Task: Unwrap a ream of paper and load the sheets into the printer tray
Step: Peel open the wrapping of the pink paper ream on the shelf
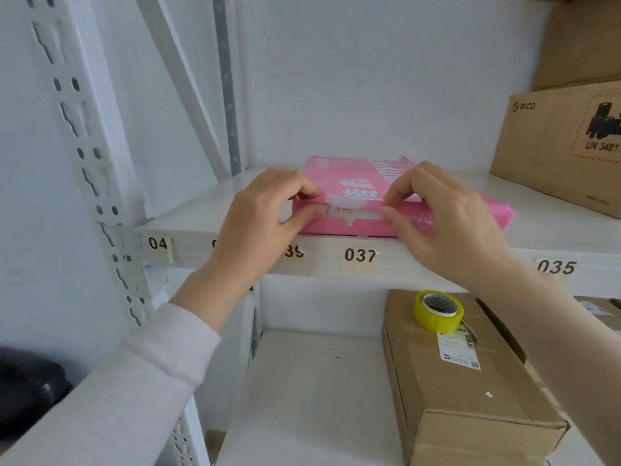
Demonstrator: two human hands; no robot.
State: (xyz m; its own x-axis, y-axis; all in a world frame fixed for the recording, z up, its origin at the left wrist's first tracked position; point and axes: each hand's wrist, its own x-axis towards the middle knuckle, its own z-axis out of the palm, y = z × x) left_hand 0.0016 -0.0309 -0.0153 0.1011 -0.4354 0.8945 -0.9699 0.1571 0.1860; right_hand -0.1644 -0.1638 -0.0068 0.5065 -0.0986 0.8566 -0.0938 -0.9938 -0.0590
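Observation:
A ream of paper [356,176] in a pink wrapper with white print lies flat on a white shelf [208,210], its near end at the shelf's front edge. My left hand [265,213] pinches the wrapper's near end at its left side, thumb and fingers curled onto the fold. My right hand [440,213] pinches the same end toward the right. Between my hands the wrapper looks torn, with white showing. No printer or tray is in view.
Number labels run along the shelf's front edge [359,255]. A Pico cardboard box [551,142] stands at the back right. On the shelf below, a brown carton [470,381] carries a yellow roll of tape [438,311]. A perforated white upright [84,156] stands at left.

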